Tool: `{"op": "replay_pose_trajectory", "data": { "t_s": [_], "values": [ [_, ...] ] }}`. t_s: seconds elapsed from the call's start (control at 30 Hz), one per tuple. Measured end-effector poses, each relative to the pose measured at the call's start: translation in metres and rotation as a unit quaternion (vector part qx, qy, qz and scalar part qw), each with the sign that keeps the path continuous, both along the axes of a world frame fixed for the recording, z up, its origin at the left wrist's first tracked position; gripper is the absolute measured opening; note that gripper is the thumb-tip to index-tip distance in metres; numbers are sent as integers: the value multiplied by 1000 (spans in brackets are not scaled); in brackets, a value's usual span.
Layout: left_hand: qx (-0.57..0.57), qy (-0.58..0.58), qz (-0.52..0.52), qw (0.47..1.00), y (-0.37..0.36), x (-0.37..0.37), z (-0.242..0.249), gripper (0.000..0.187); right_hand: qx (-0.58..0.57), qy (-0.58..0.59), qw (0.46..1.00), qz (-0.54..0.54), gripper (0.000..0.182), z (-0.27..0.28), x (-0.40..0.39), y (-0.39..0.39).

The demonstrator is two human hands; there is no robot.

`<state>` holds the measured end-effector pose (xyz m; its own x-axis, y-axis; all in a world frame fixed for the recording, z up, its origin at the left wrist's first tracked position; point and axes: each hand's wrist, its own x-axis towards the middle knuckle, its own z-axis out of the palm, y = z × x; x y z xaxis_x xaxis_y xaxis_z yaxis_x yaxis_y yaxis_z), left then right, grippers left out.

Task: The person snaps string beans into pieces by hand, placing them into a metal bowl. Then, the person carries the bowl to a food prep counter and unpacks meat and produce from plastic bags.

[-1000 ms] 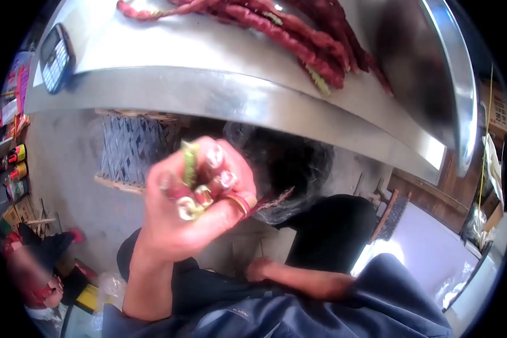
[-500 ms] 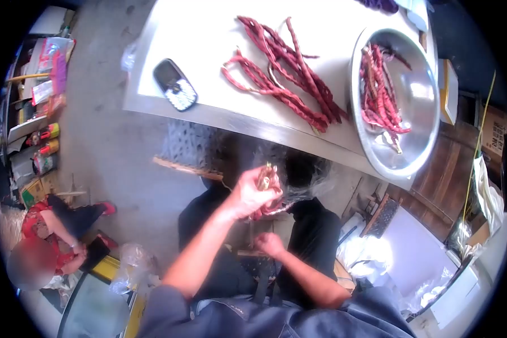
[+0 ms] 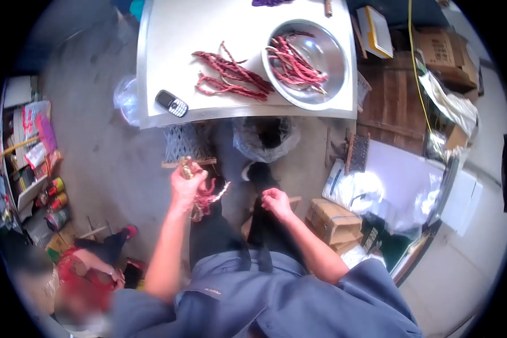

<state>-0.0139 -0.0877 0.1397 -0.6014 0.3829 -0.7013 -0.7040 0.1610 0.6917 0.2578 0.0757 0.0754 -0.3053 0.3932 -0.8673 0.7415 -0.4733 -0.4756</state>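
Observation:
My left hand (image 3: pixel 187 183) is closed around a bunch of red long beans (image 3: pixel 204 200). Pale bean ends stick out above the fist, and red lengths hang below it, one curling to the right. Over my lap, my right hand (image 3: pixel 276 201) has its fingers curled in; whatever is inside them, if anything, is hidden. On the white table (image 3: pixel 180 34) lies a loose pile of red long beans (image 3: pixel 234 76). Beside that pile, a metal basin (image 3: pixel 335 62) holds more of these beans (image 3: pixel 293 65).
A keypad phone (image 3: pixel 172 103) lies near the table's front edge. Below that edge stands a bin lined with clear plastic (image 3: pixel 265 149). Cardboard boxes (image 3: pixel 333 222) are at my right. Another person (image 3: pixel 90 270) sits at the lower left, near cluttered shelves (image 3: pixel 25 158).
My view has shifted, with the table and basin now further off and more of the bin showing. My left hand has moved left with the beans, away from my right hand.

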Motion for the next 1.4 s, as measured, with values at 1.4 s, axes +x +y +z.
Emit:
{"op": "replay_pose_trajectory", "data": {
  "t_s": [1.4],
  "values": [
    [-162,51,-361,917,-5,-53,14,7,85,-225,963,123,19,-84,46,-144]
  ]
}}
